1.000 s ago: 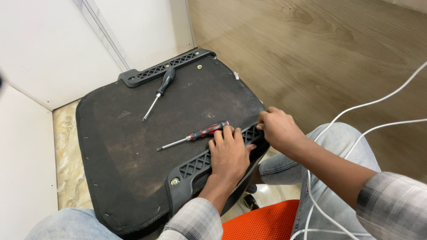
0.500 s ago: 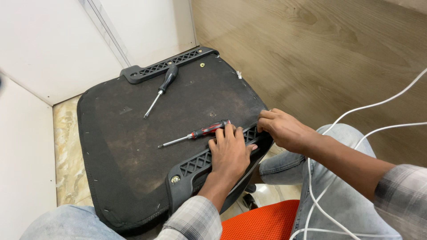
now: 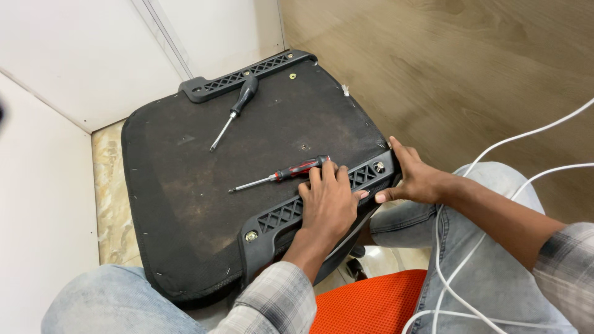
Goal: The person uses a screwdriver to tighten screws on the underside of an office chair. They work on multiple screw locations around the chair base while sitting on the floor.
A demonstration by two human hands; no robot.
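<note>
An upturned black seat base (image 3: 185, 192) lies across my knees. A black ribbed plastic bracket (image 3: 278, 216) runs along its near edge, and my left hand (image 3: 328, 201) presses flat on it, fingertips touching a red-and-black screwdriver (image 3: 281, 175). My right hand (image 3: 417, 179) grips the bracket's right end at the seat's edge, beside a bolt (image 3: 378, 166). A second bolt (image 3: 250, 235) sits at the bracket's left end. A black-handled screwdriver (image 3: 235, 111) lies farther back, near a second bracket (image 3: 247, 71) on the far edge.
White wall panels (image 3: 74, 55) stand behind and to the left of the seat. Wooden flooring (image 3: 464, 68) stretches to the right. White cables (image 3: 470, 247) cross my right leg. An orange mesh part (image 3: 365, 303) lies below the seat between my legs.
My right hand has slid from the top of the bracket's end out to the seat's right edge. The left hand stays put. The view has shifted slightly.
</note>
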